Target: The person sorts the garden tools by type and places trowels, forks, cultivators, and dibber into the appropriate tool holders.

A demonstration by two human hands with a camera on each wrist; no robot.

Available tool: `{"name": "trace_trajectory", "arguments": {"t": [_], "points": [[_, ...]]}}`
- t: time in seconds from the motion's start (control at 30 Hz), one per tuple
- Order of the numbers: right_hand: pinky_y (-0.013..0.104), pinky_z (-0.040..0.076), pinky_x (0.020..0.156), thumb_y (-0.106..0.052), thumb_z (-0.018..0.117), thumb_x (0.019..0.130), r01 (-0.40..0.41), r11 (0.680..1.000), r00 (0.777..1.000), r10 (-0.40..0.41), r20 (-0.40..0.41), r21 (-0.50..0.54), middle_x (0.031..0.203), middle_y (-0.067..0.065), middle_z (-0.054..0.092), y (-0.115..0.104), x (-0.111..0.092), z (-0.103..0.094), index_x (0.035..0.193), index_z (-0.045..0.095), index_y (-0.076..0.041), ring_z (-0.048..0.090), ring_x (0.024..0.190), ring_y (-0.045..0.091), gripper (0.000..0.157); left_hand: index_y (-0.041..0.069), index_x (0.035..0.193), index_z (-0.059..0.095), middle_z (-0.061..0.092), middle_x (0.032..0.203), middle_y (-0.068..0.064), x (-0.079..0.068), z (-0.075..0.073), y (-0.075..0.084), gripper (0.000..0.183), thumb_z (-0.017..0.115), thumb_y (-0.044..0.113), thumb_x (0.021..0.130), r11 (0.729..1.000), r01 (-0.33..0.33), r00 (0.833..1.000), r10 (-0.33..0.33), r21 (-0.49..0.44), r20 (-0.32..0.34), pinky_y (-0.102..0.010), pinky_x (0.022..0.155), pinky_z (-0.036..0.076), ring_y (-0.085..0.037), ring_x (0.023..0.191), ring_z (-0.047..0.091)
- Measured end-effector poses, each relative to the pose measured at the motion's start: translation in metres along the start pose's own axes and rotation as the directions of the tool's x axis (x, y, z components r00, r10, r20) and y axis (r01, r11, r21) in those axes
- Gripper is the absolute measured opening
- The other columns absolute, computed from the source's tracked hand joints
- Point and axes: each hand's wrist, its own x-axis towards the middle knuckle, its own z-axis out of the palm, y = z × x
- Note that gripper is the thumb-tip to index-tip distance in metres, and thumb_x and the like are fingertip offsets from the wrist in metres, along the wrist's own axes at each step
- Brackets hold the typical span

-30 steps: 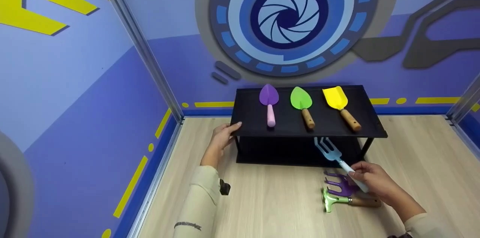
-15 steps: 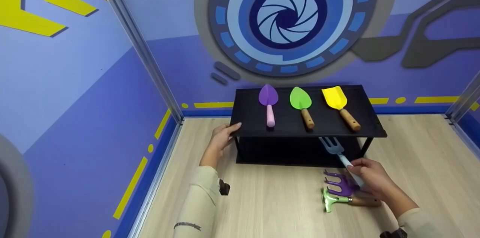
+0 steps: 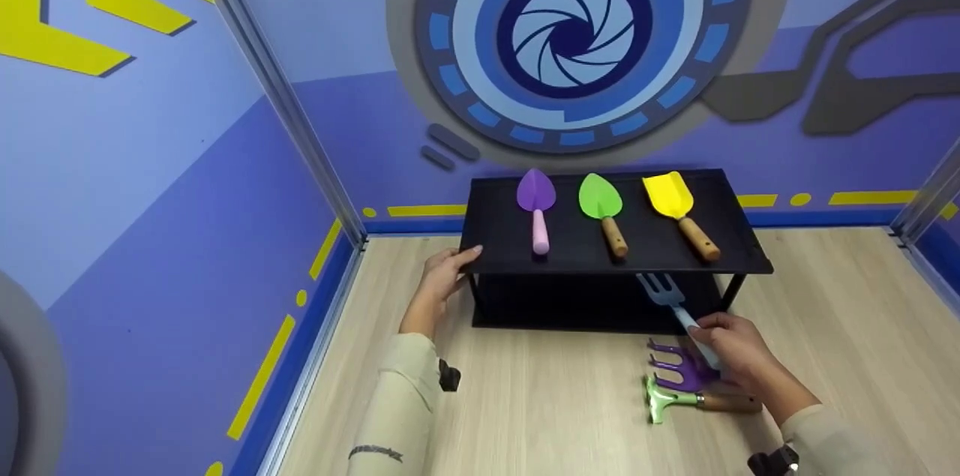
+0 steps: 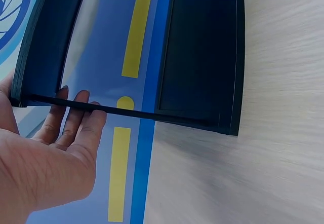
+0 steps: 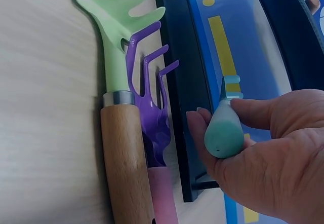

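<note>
My right hand [image 3: 739,347] pinches the pale handle of a light blue garden hand fork [image 3: 662,288]; in the right wrist view the handle's butt [image 5: 224,135] faces the camera. Its tines reach under the front edge of the upper tier of a black two-tier shelf [image 3: 502,236], their tips partly hidden. At the shelf's left front corner my left hand [image 3: 441,279] grips the tier, thumb on top. In the left wrist view, the fingers of that left hand [image 4: 55,153] bend behind the thin black post [image 4: 126,112].
On the upper tier lie a purple trowel [image 3: 536,195], a green trowel [image 3: 601,199] and a yellow scoop [image 3: 671,195]. A purple hand rake [image 3: 686,372] and a green rake with a wooden handle [image 3: 724,402] lie on the table before the shelf. Printed panels rise behind and left.
The right hand has carried the blue fork slightly to the right and inward, so its tines sit further under the upper tier. The left hand has stayed at the shelf corner.
</note>
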Motion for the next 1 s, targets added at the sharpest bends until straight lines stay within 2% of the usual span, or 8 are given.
{"name": "trace_trajectory", "arguments": {"t": [0.37, 0.47, 0.63, 0.87, 1.0], "points": [[0.03, 0.053, 0.079, -0.03, 0.06, 0.109, -0.051, 0.999, 0.999, 0.051, 0.019, 0.0, 0.134, 0.025, 0.052, -0.005, 0.005, 0.003, 0.141, 0.05, 0.01, 0.054, 0.112, 0.029, 0.053, 0.007, 0.124, 0.072, 0.072, 0.134, -0.011, 0.0, 0.0, 0.0, 0.047, 0.081, 0.043, 0.094, 1.0, 0.009, 1.0, -0.009, 0.005, -0.012, -0.047, 0.126, 0.047, -0.028, 0.14, 0.061], [0.032, 0.055, 0.077, -0.029, 0.06, 0.109, -0.066, 0.997, 0.997, 0.064, 0.038, 0.039, 0.128, 0.02, 0.057, -0.005, 0.005, 0.003, 0.144, 0.047, 0.011, 0.058, 0.106, 0.026, 0.055, 0.007, 0.124, 0.072, 0.071, 0.135, -0.01, 0.0, 0.0, 0.0, 0.047, 0.081, 0.042, 0.095, 1.0, 0.01, 1.0, -0.01, 0.001, -0.004, -0.046, 0.127, 0.046, -0.028, 0.141, 0.061], [0.033, 0.06, 0.072, -0.022, 0.059, 0.109, -0.109, 0.981, 0.992, 0.097, 0.079, 0.162, 0.109, 0.008, 0.064, -0.004, 0.007, 0.004, 0.143, 0.043, 0.011, 0.064, 0.09, 0.017, 0.05, 0.006, 0.131, 0.07, 0.07, 0.14, -0.011, 0.0, 0.001, 0.001, 0.051, 0.08, 0.041, 0.096, 1.0, 0.012, 1.0, -0.012, -0.004, 0.005, -0.046, 0.128, 0.045, -0.029, 0.144, 0.059], [0.031, 0.059, 0.077, -0.021, 0.058, 0.109, -0.133, 0.974, 0.99, 0.121, 0.074, 0.185, 0.113, 0.008, 0.06, -0.003, 0.01, 0.005, 0.141, 0.044, 0.01, 0.062, 0.095, 0.016, 0.048, 0.005, 0.132, 0.07, 0.07, 0.14, -0.013, 0.0, 0.001, 0.002, 0.052, 0.08, 0.041, 0.096, 1.0, 0.009, 1.0, -0.009, -0.004, 0.001, -0.045, 0.127, 0.046, -0.029, 0.144, 0.059], [0.03, 0.064, 0.076, -0.017, 0.058, 0.108, -0.153, 0.951, 0.986, 0.129, 0.104, 0.27, 0.102, 0.007, 0.066, -0.001, 0.012, 0.007, 0.143, 0.04, 0.012, 0.07, 0.086, 0.014, 0.049, 0.004, 0.136, 0.067, 0.068, 0.144, -0.013, -0.001, 0.0, 0.002, 0.057, 0.079, 0.042, 0.096, 1.0, 0.011, 1.0, -0.011, 0.0, 0.004, -0.046, 0.128, 0.045, -0.029, 0.146, 0.057]]}}
